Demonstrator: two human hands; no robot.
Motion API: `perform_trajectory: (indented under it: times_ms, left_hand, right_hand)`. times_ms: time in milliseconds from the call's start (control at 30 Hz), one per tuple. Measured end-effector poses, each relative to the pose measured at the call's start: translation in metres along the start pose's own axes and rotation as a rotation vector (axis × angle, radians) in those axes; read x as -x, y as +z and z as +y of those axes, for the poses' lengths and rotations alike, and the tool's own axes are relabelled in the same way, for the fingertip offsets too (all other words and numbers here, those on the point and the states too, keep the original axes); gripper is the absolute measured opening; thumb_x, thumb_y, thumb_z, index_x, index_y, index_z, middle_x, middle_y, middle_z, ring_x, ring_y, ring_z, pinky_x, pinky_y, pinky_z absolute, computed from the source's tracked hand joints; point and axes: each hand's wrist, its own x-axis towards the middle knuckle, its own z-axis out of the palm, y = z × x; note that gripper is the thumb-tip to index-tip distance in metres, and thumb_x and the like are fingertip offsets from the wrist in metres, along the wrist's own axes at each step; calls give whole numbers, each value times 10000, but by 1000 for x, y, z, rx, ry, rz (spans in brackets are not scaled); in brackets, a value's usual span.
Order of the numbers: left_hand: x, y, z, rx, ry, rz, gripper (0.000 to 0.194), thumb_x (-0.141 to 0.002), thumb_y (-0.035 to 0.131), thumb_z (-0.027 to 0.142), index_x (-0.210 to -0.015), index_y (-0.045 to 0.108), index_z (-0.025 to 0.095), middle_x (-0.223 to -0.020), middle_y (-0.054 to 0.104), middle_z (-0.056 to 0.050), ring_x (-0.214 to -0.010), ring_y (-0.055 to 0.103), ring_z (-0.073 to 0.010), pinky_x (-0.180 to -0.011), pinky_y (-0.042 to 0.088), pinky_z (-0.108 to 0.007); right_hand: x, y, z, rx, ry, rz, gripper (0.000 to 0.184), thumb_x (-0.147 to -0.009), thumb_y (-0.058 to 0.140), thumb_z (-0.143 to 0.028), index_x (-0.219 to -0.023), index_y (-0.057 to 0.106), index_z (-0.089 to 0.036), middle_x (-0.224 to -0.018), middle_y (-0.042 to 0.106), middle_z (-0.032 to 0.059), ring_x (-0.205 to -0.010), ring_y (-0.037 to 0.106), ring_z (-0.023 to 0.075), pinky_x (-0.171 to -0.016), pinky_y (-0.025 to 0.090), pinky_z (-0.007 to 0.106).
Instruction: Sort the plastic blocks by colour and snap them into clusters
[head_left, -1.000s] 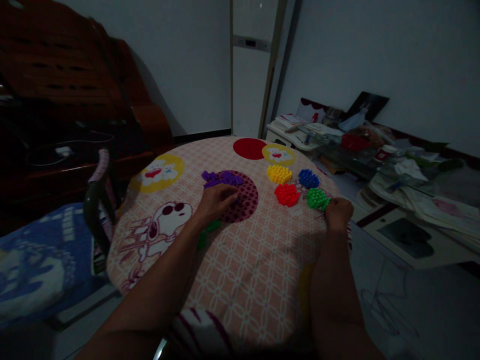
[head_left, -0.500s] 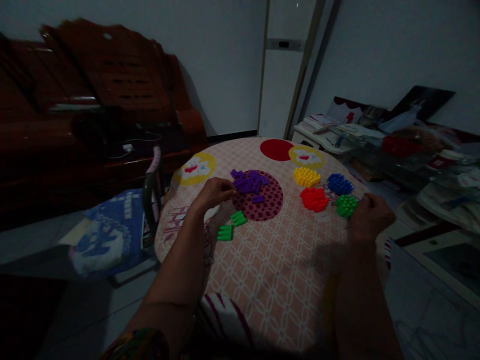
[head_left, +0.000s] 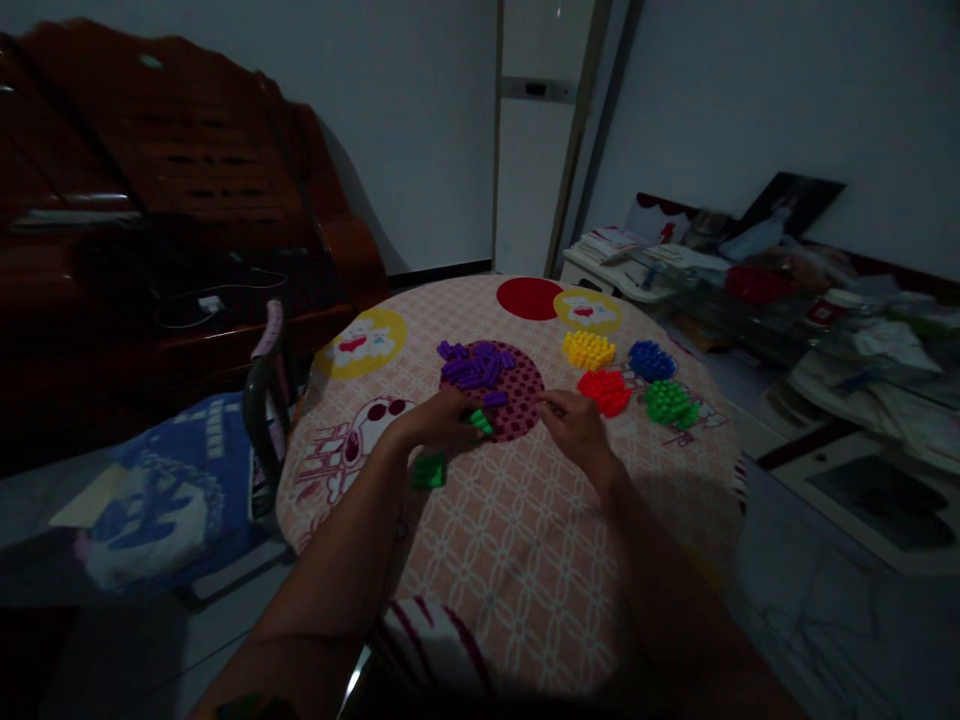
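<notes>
My left hand is closed on a green ridged toy block, which shows past the fingertips just over the table. To its right, my right hand is in a pinch, and whatever sits between the fingertips is too small or hidden to make out. A second green block lies on the cloth below my left hand. Beyond the hands is a heap of purple blocks, with one purple block lying apart. Right of my right hand are clusters of small pegs: red, yellow, blue and green.
A patterned cloth covers the round table. At the left stands a chair with a blue printed bag beside it. A wooden sofa is behind. On the right, a cluttered glass table stands close by.
My right hand has moved left from the green pegs to near the purple blocks. My left hand has come down from the purple heap and taken hold of a green block. The view has turned slightly right.
</notes>
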Motion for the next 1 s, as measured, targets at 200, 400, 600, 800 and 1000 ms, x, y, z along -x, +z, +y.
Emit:
perform_trajectory:
  times_ms: [200, 400, 600, 800, 1000]
  left_hand:
    - [-13, 23, 21, 837, -74, 156, 586, -782, 722, 374, -1293, 562, 136, -678, 659, 7, -578, 621, -142, -555, 481, -234]
    - [-14, 25, 34, 1113, -124, 93, 465, -754, 792, 366, -1128, 659, 124, -732, 710, -36, -566, 633, -106, -577, 516, -201]
    - [-15, 26, 28, 1197, -54, 5, 445, -787, 775, 473, -995, 724, 83, -868, 750, -131, -687, 684, -141, -666, 554, -228]
    - [-16, 28, 28, 1158, -15, -16, 497, -802, 772, 460, -1159, 722, 118, -970, 752, -132, -789, 694, -164, -717, 555, -255]
    - [-15, 25, 23, 1110, -62, 14, 490, -780, 796, 413, -1192, 711, 161, -997, 755, -97, -784, 696, -148, -746, 556, -266]
  right_hand:
    - [0, 9, -18, -161, -50, -157, 380, -849, 744, -302, -1220, 707, -226, -948, 752, 37, -768, 681, 157, -703, 537, 263]
    - [-1, 6, -18, -21, -195, -123, 274, -867, 734, -246, -1140, 745, -258, -1016, 750, 58, -897, 688, 186, -821, 530, 297]
    - [-5, 0, -10, -123, -178, -35, 164, -909, 657, -241, -1021, 772, -208, -922, 743, 70, -851, 688, 180, -776, 531, 288]
    - [-5, -52, 8, -264, 160, 64, 192, -847, 657, -336, -885, 762, -180, -753, 712, 32, -633, 646, 155, -579, 507, 264]
    - [31, -147, 53, 7, 484, 310, 315, -756, 630, -374, -914, 760, -135, -606, 659, 21, -497, 575, 156, -496, 457, 276]
